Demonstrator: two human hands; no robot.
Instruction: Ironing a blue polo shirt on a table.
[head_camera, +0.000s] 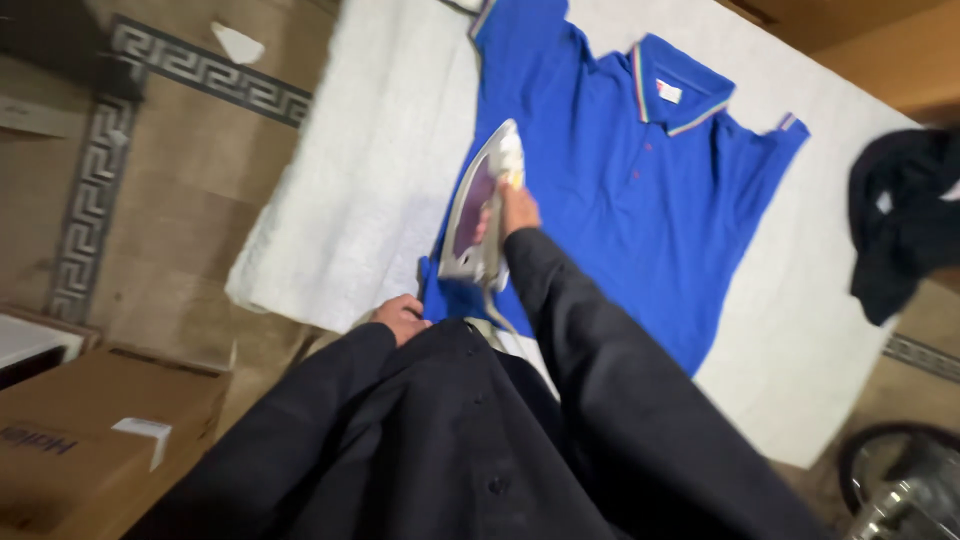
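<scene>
A blue polo shirt (640, 170) with a striped collar lies spread flat on a white padded cloth (370, 170). My right hand (517, 210) grips the handle of a white and purple clothes iron (480, 205), which rests on the shirt's lower left part. My left hand (400, 318) sits at the near hem of the shirt, its fingers curled on the fabric edge. Both my arms are in black sleeves.
A dark garment (900, 220) lies bunched at the cloth's right edge. A brown cardboard box (90, 440) stands at lower left on a tiled floor with a patterned border (95, 170). A round metal object (900, 490) sits at lower right.
</scene>
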